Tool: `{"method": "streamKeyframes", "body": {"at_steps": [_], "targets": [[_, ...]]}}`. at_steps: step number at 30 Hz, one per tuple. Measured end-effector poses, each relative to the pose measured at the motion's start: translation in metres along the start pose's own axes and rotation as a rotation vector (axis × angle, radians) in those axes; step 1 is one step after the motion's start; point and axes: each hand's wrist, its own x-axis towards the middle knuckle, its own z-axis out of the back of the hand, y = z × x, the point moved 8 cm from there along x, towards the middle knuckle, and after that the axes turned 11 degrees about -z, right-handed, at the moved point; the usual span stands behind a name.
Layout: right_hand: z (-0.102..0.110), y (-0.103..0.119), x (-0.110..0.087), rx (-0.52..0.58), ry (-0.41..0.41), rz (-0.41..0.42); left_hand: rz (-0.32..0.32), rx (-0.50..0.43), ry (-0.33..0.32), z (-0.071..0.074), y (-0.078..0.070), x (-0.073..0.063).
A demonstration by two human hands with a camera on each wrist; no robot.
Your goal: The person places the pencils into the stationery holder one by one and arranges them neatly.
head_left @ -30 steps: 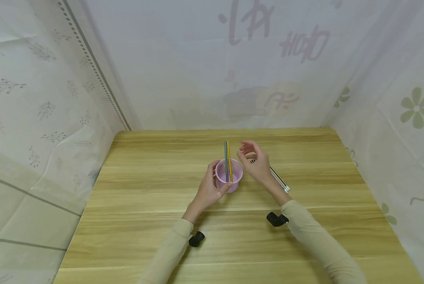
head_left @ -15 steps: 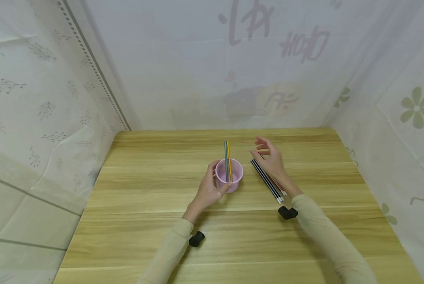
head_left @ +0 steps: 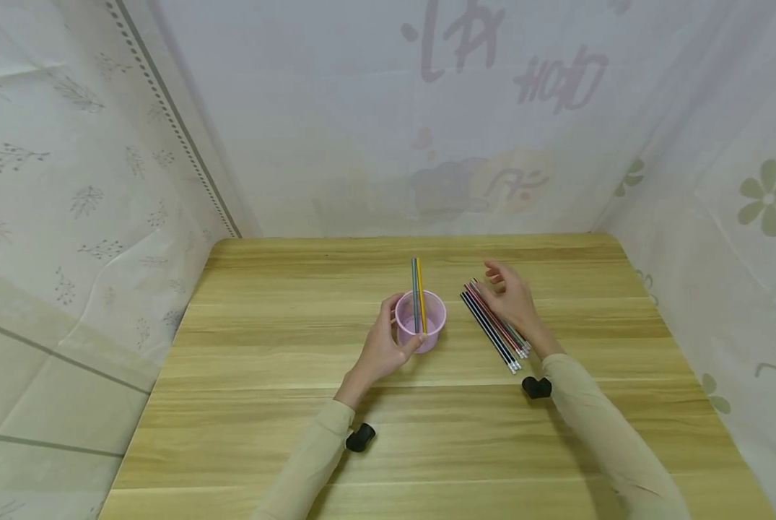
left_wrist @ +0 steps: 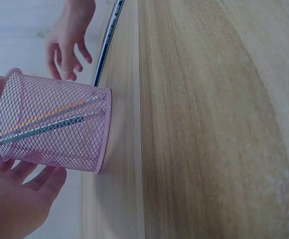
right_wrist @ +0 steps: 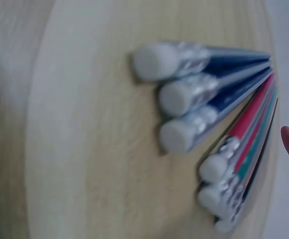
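Curled round the pink mesh cup (left_wrist: 52,149), my left hand (head_left: 386,345) holds it; at least 2 pencils (head_left: 415,289) already lean inside. Rightward of that grip, loose pencils (head_left: 495,323) still lie outside, beside my right hand (head_left: 512,297), its fingers spread, holding nothing.

Sheet-walled booth (head_left: 336,130), wood-grain table (head_left: 232,361)

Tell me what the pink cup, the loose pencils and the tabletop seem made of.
Cup: likely pink-coated metal, as the diamond mesh suggests. Pencils: probably painted wood, from smooth coloured sides; gloss unclear. White erasers look like matte rubber, silvery bands like shiny metal. Tabletop: smooth wood or laminate, given its streaky grain.
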Motion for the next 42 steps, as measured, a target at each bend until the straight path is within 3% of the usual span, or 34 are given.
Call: {"method": "streamKeyframes", "body": {"at_steps": [9,15,28,42], "targets": [[-0.004,-0.016,0.0,-0.082,0.053,-0.027,-0.026,-0.03,-0.023,0.001,0.0,0.0],[-0.005,-0.022,-0.001,-0.109,0.064,-0.04,-0.011,-0.006,-0.01,-0.001,0.0,0.001],[-0.01,-0.031,0.006,-0.158,0.116,-0.127,-0.004,-0.005,-0.006,0.0,-0.002,0.002],[-0.012,-0.031,0.007,-0.224,0.131,-0.151,-0.016,-0.005,-0.011,0.0,-0.001,0.002]]}}
